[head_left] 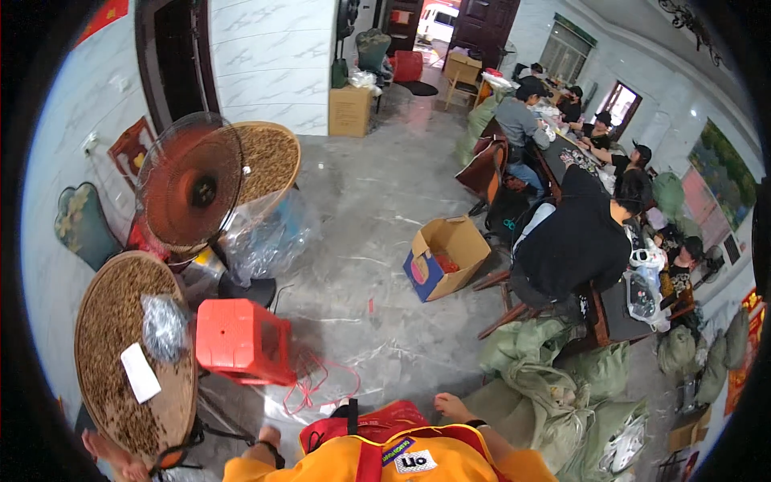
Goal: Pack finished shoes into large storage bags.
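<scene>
Yellow bag (385, 458) cut off below, hiding hands

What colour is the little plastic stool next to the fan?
The stool is bright red, seen best in the head view.

Both hands cut off at lower edge

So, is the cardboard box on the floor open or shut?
Open. The cardboard box has its flaps spread apart, and something red shows inside it.
</scene>
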Motion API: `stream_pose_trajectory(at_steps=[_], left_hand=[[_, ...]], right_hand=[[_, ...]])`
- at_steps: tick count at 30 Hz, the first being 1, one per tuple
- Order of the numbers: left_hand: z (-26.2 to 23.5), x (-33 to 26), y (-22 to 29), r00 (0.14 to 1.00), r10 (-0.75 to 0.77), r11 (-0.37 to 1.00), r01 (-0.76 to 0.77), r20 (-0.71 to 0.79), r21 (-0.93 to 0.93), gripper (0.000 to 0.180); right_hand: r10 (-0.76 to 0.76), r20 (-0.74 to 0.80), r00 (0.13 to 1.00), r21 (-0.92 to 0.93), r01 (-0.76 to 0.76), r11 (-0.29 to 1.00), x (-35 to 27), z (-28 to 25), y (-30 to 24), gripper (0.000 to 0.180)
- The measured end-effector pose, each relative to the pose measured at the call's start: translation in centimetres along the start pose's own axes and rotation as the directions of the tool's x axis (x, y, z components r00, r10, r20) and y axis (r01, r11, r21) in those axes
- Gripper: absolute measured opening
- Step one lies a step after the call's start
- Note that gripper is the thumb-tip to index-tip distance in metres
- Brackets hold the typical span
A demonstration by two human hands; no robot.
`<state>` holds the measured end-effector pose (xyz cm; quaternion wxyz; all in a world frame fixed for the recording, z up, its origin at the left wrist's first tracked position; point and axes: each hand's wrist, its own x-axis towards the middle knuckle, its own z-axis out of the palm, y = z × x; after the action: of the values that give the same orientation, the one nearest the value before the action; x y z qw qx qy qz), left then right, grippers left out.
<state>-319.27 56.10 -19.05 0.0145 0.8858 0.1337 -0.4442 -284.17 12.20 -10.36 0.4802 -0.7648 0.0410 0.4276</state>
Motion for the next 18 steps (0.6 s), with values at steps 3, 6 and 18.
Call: stream_pose_trajectory(at_steps=[3,6,18], left_hand=[[-16.8,10.9,-2.2,0.93,-0.07,0.931,-0.069,-0.361,-0.359,0.017],[-33.5,14.9,-0.4,0.825,-0.264,0.616,-0.254,-0.5,-0.745,0.023],[-53.1,33.5,-1.8,0.884,0.188,0.663,-0.436,-0.427,-0.609,0.028]], right_hand=[[-0.115,-0.123,0.986,-0.083,0.105,0.991,0.9,-2.5,1.1,0.022],[-0.274,0.098,0.957,-0.848,0.224,0.48,6.7,-4.4,9.4,0.028],[-0.209,-0.021,0.978,-0.627,0.15,0.765,42.9,-7.7,-23.8,0.025]])
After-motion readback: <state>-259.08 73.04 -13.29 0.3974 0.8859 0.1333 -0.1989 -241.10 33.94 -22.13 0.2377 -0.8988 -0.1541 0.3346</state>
